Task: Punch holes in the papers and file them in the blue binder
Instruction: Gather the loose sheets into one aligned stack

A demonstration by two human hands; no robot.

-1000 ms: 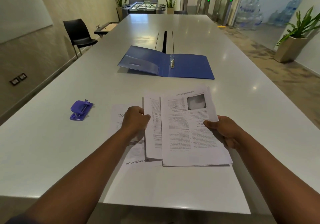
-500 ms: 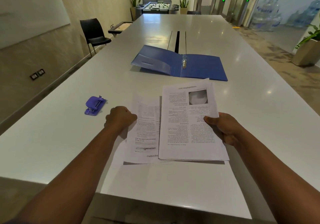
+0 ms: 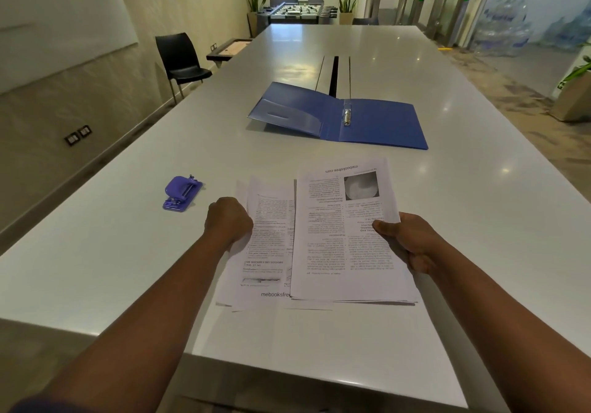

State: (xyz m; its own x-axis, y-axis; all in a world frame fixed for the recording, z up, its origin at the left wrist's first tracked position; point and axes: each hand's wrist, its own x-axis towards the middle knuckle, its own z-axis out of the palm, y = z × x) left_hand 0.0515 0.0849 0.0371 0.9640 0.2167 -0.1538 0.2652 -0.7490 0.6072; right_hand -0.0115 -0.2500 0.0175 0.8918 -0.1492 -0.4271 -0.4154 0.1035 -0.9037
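Fingers of both my hands are on the papers: my right hand (image 3: 407, 241) pinches the right edge of the top stack of printed sheets (image 3: 347, 236), thumb on top and the other fingers curled underneath, so that stack sits slightly raised and angled over the rest. My left hand (image 3: 228, 220) is curled into a loose fist at the left edge of the lower sheets (image 3: 268, 246); it seems to be gripping or pinning that edge, though I cannot see the fingertips themselves.

As I judge it, the job has barely started. I see no holes along any paper edge. The purple hole punch (image 3: 181, 193) sits untouched on the white table (image 3: 128, 252), near my left hand but apart from the pages. The blue binder (image 3: 339, 116) lies open beyond the papers, its left cover propped up a little, its metal ring mechanism (image 3: 346, 116) bare and holding nothing; I cannot tell whether the rings are open.

What I am doing looks like sorting or squaring the pages into one batch. Still ahead: aligning the stack, punching it, threading it on the rings, closing them.
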